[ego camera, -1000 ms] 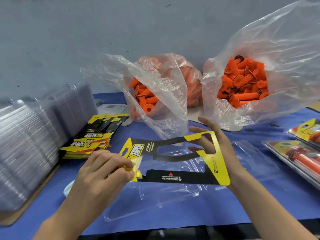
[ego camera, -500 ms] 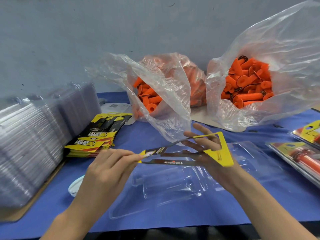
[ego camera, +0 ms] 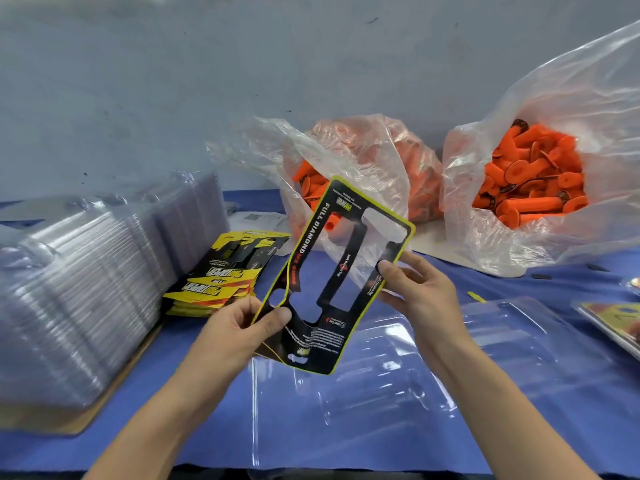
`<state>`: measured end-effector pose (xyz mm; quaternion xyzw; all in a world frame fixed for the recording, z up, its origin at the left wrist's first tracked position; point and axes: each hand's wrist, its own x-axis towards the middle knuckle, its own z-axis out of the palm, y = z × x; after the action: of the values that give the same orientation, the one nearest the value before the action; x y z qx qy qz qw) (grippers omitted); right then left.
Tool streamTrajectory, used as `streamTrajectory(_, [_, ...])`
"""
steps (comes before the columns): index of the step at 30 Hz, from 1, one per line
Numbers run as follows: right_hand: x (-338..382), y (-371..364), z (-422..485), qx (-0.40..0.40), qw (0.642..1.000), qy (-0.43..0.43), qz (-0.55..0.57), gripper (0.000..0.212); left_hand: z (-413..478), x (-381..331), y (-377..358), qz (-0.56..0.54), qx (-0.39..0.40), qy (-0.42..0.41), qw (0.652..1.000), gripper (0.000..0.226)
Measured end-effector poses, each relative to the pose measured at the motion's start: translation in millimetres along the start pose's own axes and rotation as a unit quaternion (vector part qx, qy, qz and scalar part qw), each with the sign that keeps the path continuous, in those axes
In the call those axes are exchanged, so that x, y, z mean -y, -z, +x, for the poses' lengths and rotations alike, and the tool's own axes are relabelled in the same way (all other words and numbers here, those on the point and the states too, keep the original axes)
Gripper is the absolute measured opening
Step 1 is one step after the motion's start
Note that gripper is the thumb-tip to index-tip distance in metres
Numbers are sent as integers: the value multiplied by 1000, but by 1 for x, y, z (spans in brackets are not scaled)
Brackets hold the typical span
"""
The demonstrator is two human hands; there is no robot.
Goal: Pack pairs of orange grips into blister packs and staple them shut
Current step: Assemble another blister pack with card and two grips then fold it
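Left hand [ego camera: 239, 327] and right hand [ego camera: 424, 294] pinch edges of the insert card [ego camera: 308, 258], tilting it above the open blister pack [ego camera: 381, 403] at the desk's front edge, probably to orient it; orange grips [ego camera: 533, 188] lie bagged behind.

A broad table draped in flat blue cloth [ego camera: 207, 427] fills the lower part of the view; behind its far edge rises a plain grey-blue painted wall [ego camera: 173, 81], matt, under soft and even light; small dark specks and scuff marks [ego camera: 372, 20] dot the wall high above the table; on the table's left part lies a thin brown board [ego camera: 110, 393]; below the table's near edge runs a dark strip [ego camera: 214, 475], too dim to make out.
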<state>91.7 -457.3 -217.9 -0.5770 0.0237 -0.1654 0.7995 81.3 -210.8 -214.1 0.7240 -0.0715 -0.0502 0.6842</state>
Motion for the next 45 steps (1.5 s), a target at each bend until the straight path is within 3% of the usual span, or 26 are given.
streamTrajectory(4, [-2,-19,3,-8,1000,-1,28,23,-1,-1,1,-63,-3,20,998,68])
streamTrajectory(6, [-6,-30,2,-27,999,4,-25,34,-2,-2,1,-79,-14,17,997,69])
streamTrajectory(7, [-8,-36,-2,-51,994,29,-88,41,-1,-2,1,-84,-22,11,996,71])
streamTrajectory(9, [-9,-51,-18,-62,957,173,-226,47,0,-1,1,-87,-42,-2,995,75])
streamTrajectory(11, [-13,-68,-38,68,887,306,-340,53,2,1,4,-107,-52,-8,993,65])
streamTrajectory(13, [-21,-80,-53,209,826,305,-426,69,2,2,6,-138,-36,-4,990,47])
streamTrajectory(14, [-26,-82,-55,242,814,284,-446,76,2,3,6,-144,-33,-2,989,45])
streamTrajectory(18, [-35,-78,-52,270,837,219,-423,80,1,0,2,-149,-69,-3,986,62])
streamTrajectory(21, [-34,-78,-52,295,889,149,-318,74,-1,-4,-3,-150,-91,-14,984,68])
streamTrajectory(25, [-31,-83,-56,309,928,97,-182,45,-1,-9,-6,-152,-117,-26,981,87])
streamTrajectory(28, [-26,-81,-53,276,941,95,-171,16,2,-12,-5,-140,-128,-54,980,72])
streamTrajectory(33, [-19,-72,-46,163,938,174,-252,38,6,-10,6,-80,-130,-94,984,77])
streamTrajectory(40, [-3,-51,-24,81,913,214,-337,42,6,-2,32,72,-129,-160,976,50])
streamTrajectory(45, [10,-34,-13,47,932,201,-298,44,8,1,55,124,-138,-162,969,31])
